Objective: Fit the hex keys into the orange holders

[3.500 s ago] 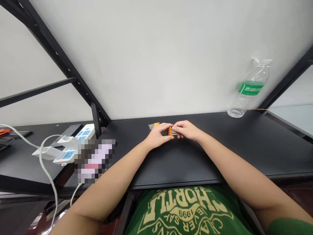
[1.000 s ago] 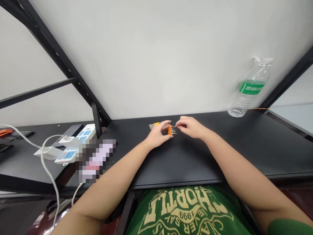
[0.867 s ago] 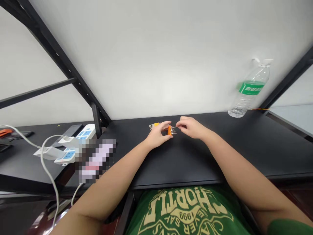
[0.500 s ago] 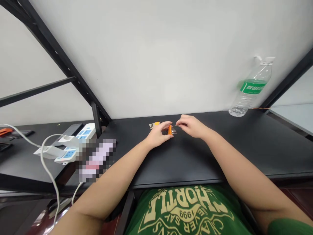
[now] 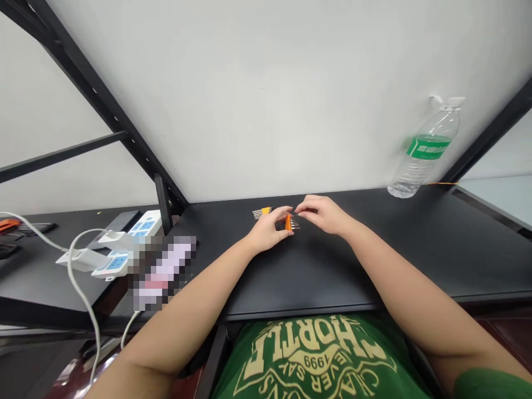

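My left hand (image 5: pixel 268 231) pinches a small orange holder (image 5: pixel 288 222) with a row of thin metal pins sticking out to the right, just above the black table (image 5: pixel 316 266). My right hand (image 5: pixel 324 213) is closed in a pinch at the top pin of that row. A second yellow-orange holder with pins (image 5: pixel 261 212) lies on the table just behind my left hand.
A clear water bottle with a green label (image 5: pixel 424 149) stands at the back right by the white wall. To the left, white power strips (image 5: pixel 124 244) with plugs and a white cable (image 5: pixel 83 293) lie on a neighbouring table beside black frame posts (image 5: pixel 164 210).
My right hand drew back from the orange holder and now pinches at its top pin. My left hand and the holder stayed in place.
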{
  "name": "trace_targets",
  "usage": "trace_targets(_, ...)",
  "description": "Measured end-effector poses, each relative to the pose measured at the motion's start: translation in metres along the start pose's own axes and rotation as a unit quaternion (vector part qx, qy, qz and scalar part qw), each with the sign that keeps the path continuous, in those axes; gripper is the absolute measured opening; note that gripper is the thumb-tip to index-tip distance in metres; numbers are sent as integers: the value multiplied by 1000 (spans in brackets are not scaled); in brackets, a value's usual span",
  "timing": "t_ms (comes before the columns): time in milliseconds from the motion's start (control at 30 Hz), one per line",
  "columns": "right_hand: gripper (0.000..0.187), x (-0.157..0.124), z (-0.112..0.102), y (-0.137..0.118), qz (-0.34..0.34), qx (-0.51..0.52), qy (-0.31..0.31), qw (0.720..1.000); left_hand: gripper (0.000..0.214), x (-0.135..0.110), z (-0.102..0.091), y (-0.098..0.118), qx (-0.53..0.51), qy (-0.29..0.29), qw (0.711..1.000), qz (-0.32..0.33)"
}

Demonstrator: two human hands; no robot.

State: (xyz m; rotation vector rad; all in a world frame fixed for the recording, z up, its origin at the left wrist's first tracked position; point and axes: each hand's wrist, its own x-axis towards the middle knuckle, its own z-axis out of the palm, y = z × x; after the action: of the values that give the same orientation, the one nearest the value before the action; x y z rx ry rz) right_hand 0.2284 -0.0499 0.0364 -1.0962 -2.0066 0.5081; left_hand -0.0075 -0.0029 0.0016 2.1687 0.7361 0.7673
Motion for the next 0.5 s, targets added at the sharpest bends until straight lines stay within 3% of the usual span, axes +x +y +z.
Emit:
trace_targets(200,20,3,11,-2,123,247,-22,961,69,0,3,4,-20,-2,1000,17)
trace_targets(367,33,4,16,-1,165,312,6,936,62,1,3,6,-35,21,998,39)
trace_targets(500,41,3,18,2,220,319,-31,922,56,0,3,9,-32,21,998,42)
